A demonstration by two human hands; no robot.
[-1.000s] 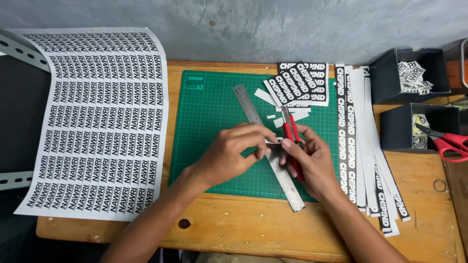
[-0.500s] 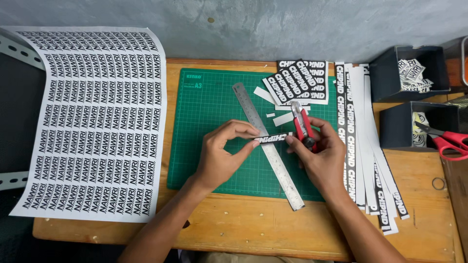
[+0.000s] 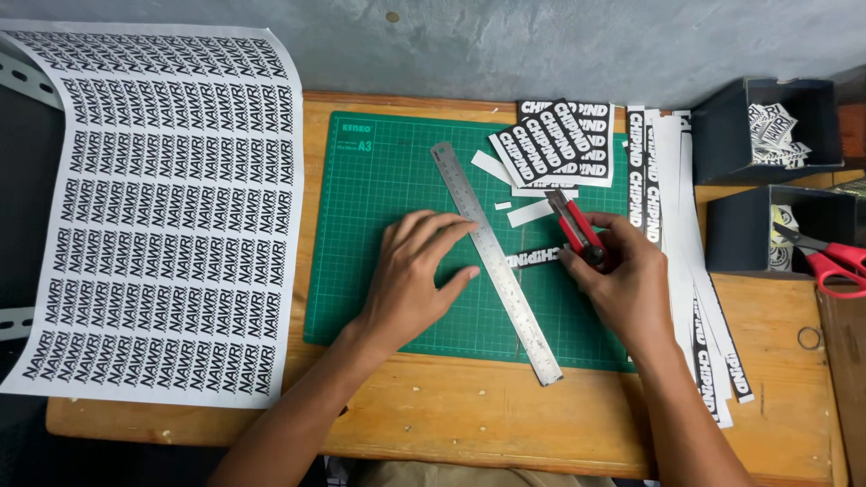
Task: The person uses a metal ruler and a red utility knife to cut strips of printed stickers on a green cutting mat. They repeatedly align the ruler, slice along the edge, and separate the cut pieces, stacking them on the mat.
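Observation:
My left hand (image 3: 417, 278) lies flat on the green cutting mat (image 3: 379, 180), its fingertips resting against a steel ruler (image 3: 495, 261) that runs diagonally across the mat. My right hand (image 3: 622, 281) grips a red utility knife (image 3: 574, 225), blade end pointing up and left. A small black sticker strip with white lettering (image 3: 538, 257) lies on the mat right of the ruler, touching my right fingers. Small white paper offcuts (image 3: 530, 213) lie just above it.
A large printed sticker sheet (image 3: 162, 207) hangs over the wooden table's (image 3: 469, 424) left side. Cut black sticker blocks (image 3: 555, 140) and long strips (image 3: 672, 216) lie at the mat's right. Two black boxes (image 3: 753, 135) hold cut stickers; red scissors (image 3: 825, 261) rest on the nearer one.
Both hands came apart: the left let go of the small strip and went flat beside the ruler. The strip now lies on the mat by my right hand.

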